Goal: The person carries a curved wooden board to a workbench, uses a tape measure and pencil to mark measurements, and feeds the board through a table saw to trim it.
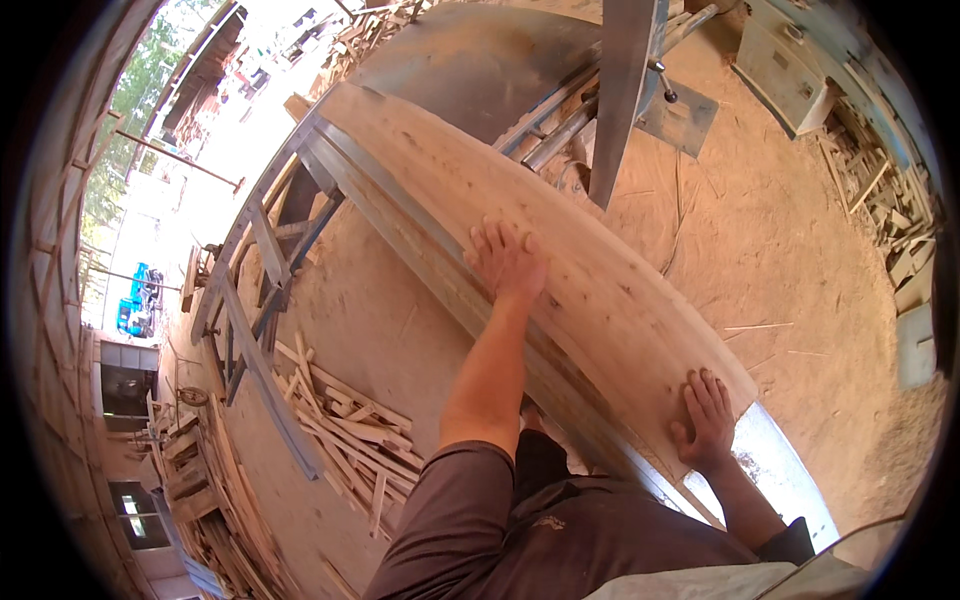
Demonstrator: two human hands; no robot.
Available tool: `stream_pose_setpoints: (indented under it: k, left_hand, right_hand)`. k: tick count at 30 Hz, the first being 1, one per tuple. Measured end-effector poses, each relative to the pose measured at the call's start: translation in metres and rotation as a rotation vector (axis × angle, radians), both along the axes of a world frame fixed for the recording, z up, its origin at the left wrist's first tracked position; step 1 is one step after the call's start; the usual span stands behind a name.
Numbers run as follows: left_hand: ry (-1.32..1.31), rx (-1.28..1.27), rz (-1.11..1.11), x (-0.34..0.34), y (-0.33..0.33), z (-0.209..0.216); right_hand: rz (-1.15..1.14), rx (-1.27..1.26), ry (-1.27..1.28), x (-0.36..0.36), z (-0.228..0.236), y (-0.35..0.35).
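A long, wide wooden plank (590,275) with dark knots lies aslant across a metal machine table (420,245), from the far left to the near right. My left hand (505,262) rests flat on the plank's top face near its middle, fingers spread toward the far end. My right hand (708,425) lies palm down on the near right end, its fingers slightly bent and apart. Neither hand is wrapped round anything. Beyond the plank's far long edge rises a broad grey metal upright (625,100), and the plank hides its lower surroundings.
A metal frame (262,340) with slanting legs stands at the left. Loose wood strips (355,430) are piled on the floor to the left of my legs. A large curved metal sheet (470,65) is at the back. Scrap wood (890,215) lies along the right, by a grey metal box (785,75).
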State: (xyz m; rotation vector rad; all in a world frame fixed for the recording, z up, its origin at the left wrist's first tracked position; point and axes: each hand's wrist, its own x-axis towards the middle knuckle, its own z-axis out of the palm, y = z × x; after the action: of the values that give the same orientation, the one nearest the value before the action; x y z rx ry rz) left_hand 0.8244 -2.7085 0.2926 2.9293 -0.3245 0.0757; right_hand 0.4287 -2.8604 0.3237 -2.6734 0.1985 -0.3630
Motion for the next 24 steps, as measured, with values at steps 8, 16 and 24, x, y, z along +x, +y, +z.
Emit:
stream_pose_setpoints:
  k: [8,16,24]
  left_hand:
    - [0.036,0.0,0.012,0.01,0.0,0.007]
    - [0.029,-0.021,0.01,0.021,0.002,0.003]
    - [0.008,0.016,0.014,0.036,0.005,0.002]
  right_hand:
    - [-0.001,-0.021,0.002,0.011,-0.001,0.001]
    - [-0.003,-0.028,0.009,0.021,-0.001,0.004]
    - [-0.006,-0.01,0.009,0.035,0.002,0.006]
